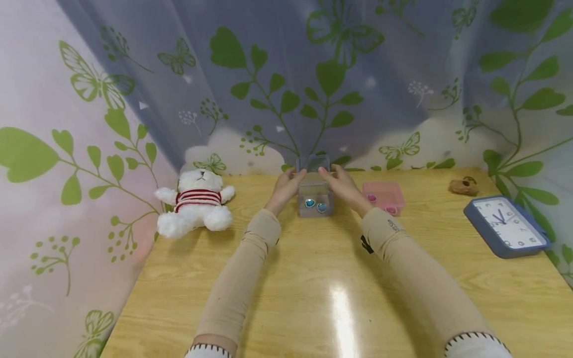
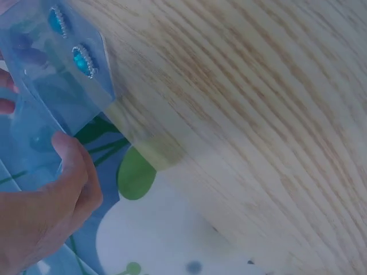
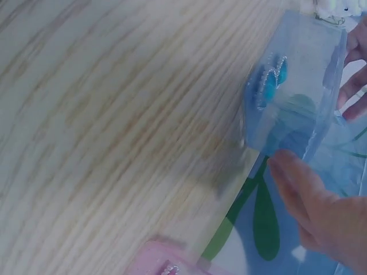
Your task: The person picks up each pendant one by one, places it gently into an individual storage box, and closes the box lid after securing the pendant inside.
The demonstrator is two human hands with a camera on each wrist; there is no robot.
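Observation:
A small clear bluish plastic box (image 1: 315, 199) stands near the back of the table, its lid (image 1: 313, 163) raised at the rear. Two blue gem pieces with beaded silvery rims, like earrings (image 2: 84, 61), lie inside. My left hand (image 1: 287, 186) holds the lid's left side, thumb at the edge near the hinge. On the other side my right hand (image 1: 343, 185) holds the lid, thumb tip (image 3: 282, 160) close by the box's back corner. Some of the fingers are hidden behind the lid in the head view.
Just right of the right hand lies a pink plastic box (image 1: 384, 194) with pink gem pieces. A white teddy bear (image 1: 197, 204) sits at the left. Far right are a blue-framed clock (image 1: 508, 223) and a small brown object (image 1: 463, 186). Patterned curtain (image 1: 277, 74) backs the table.

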